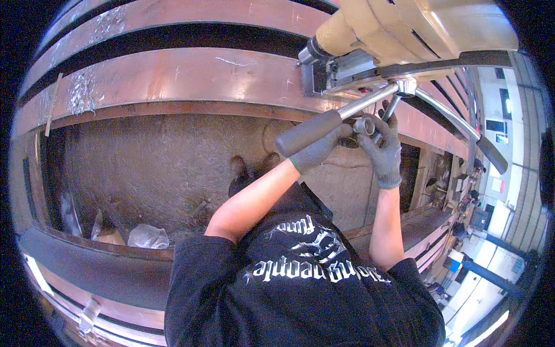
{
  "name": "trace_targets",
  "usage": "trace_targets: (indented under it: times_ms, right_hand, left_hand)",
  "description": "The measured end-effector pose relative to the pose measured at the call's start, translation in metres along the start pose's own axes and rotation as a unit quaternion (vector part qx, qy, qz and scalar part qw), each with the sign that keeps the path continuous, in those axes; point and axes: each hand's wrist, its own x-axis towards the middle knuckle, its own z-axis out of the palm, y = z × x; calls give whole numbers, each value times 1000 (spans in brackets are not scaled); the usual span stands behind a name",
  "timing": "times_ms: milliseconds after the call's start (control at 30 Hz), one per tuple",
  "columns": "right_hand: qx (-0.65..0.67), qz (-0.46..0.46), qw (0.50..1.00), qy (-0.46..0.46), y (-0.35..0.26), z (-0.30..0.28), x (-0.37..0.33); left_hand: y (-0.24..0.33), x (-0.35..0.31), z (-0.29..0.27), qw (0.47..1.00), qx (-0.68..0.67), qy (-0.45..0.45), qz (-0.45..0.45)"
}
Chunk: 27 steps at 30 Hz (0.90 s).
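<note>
Both my hands wear dark grey gloves and are close together under the feed handles of a magnetic drill. My right hand is closed around a short, hollow metal cylinder, its ringed open end facing up. On its left, my left hand reaches in with curled fingers near the cylinder. The black grip of a feed handle partly covers that hand, and what its fingers hold is hidden. The drill stands on a reddish-brown steel beam, its chuck end pointing left.
A second feed handle sticks out to the right of my hands. Metal shavings lie on the beam at the left. A clear plastic bag sits low at the left, beside another steel beam. More workshop equipment stretches off to the right.
</note>
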Motion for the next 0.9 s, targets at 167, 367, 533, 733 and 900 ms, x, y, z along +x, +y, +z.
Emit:
trace_targets:
  times_ms: [167, 367, 533, 733, 900]
  right_hand:
    - [66, -4, 998, 6, 12, 4, 0]
    - [-45, -98, 994, 25, 21, 4, 3]
    - [-42, -165, 982, 76, 23, 10, 3]
    - [32, -235, 966, 106, 62, 32, 2]
    - [17, -222, 963, 150, 48, 32, 1]
  left_hand:
    - [32, -5, 18, 998, -17, 40, -46]
    - [16, -5, 12, 985, -143, 59, -77]
    - [22, -16, 8, 982, -157, 83, -61]
    - [42, -42, 8, 992, -21, 118, -44]
    - [91, -61, 11, 949, 247, 172, -90]
